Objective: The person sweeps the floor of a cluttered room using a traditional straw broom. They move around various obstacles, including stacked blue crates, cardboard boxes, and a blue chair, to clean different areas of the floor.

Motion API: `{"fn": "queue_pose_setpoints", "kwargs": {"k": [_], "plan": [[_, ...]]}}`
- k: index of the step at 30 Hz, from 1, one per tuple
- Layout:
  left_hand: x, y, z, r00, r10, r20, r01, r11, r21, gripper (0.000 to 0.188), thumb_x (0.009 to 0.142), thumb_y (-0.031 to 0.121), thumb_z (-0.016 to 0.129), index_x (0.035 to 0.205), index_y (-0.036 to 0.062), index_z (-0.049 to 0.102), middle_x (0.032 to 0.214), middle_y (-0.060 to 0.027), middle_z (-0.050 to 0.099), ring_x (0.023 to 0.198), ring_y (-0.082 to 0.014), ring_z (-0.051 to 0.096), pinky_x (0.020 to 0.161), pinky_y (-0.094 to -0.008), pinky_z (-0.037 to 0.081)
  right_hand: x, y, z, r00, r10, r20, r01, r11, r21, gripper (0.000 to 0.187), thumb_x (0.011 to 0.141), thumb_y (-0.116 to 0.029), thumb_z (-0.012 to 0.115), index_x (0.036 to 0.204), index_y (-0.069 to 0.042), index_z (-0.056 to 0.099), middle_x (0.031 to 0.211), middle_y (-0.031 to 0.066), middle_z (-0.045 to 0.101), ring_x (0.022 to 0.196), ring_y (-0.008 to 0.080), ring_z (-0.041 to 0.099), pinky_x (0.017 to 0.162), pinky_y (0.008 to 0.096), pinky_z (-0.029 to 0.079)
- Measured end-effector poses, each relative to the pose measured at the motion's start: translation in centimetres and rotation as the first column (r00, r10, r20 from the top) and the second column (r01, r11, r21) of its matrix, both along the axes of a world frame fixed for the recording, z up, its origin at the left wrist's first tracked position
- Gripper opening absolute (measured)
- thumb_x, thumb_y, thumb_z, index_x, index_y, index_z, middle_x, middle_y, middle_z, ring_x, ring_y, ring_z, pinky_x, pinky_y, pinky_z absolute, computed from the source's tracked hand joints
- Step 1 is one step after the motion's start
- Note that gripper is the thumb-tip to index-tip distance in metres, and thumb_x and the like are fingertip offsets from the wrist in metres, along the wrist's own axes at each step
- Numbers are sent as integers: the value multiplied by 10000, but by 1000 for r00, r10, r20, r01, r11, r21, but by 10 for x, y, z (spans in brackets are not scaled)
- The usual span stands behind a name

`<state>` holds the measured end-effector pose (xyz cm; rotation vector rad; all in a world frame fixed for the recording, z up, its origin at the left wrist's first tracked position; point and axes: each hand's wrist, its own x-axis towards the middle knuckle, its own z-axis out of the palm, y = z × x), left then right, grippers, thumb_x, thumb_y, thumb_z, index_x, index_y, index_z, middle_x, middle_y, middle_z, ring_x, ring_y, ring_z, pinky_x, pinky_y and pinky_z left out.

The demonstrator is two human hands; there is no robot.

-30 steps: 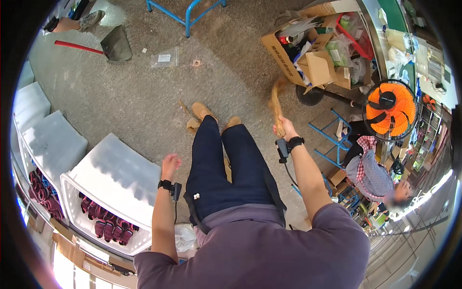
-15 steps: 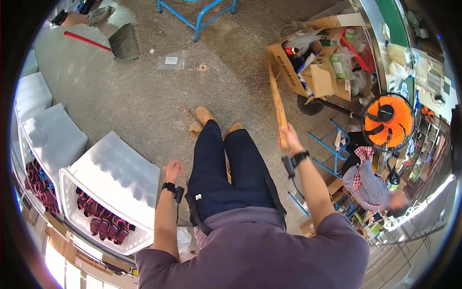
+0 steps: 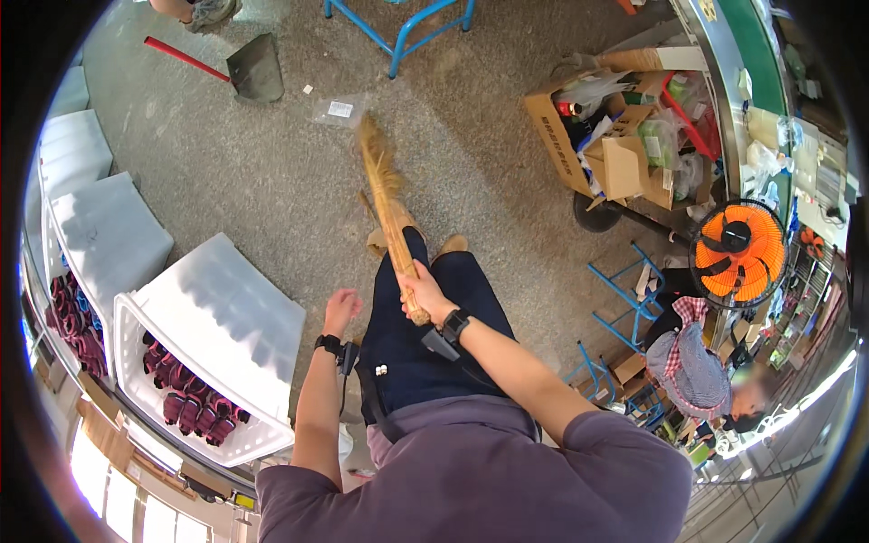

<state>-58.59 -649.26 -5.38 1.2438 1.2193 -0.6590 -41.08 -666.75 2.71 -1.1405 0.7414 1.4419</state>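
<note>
My right hand (image 3: 424, 291) is wrapped round the handle of a straw broom (image 3: 385, 185), held in front of my legs. The broom's bristles point away from me over the concrete floor, near a clear plastic bag (image 3: 337, 109) with a white label. Whether the bristle tips touch the floor I cannot tell. My left hand (image 3: 342, 308) hangs beside my left thigh with its fingers loosely apart and nothing in them. Farther off at the left lies a grey dustpan (image 3: 256, 69) with a red handle.
White plastic crates (image 3: 217, 317) holding dark red gloves line the left. At the right are a full cardboard box (image 3: 561, 149), an orange fan (image 3: 738, 253) and blue metal frames (image 3: 634, 303). A person (image 3: 692, 366) is beyond them. A blue stool frame (image 3: 398, 45) stands ahead.
My right hand has swung the broom from the right side, by the cardboard box, leftward to in front of my legs. My left hand has risen slightly. The view has shifted a little.
</note>
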Motion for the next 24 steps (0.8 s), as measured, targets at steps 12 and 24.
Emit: {"fn": "queue_pose_setpoints", "kwargs": {"k": [12, 24], "plan": [[-9, 2, -20, 988, 155, 14, -155, 988, -27, 198, 827, 120, 443, 962, 26, 553, 744, -75, 619, 624, -124, 596, 513, -228, 465, 127, -101, 5, 900, 142, 412, 1, 945, -327, 462, 886, -171, 416, 1303, -157, 217, 642, 97, 489, 391, 178, 490, 320, 302, 426], [80, 0, -3, 982, 17, 189, -10, 999, -38, 217, 842, 132, 446, 1005, 17, 532, 791, -65, 618, 678, -122, 579, 616, -242, 461, 104, -7, -92, 649, 642, 408, -520, 766, -378, 651, 748, -151, 575, 1253, -11, 190, 715, 156, 539, 597, 264, 568, 483, 374, 490]]}}
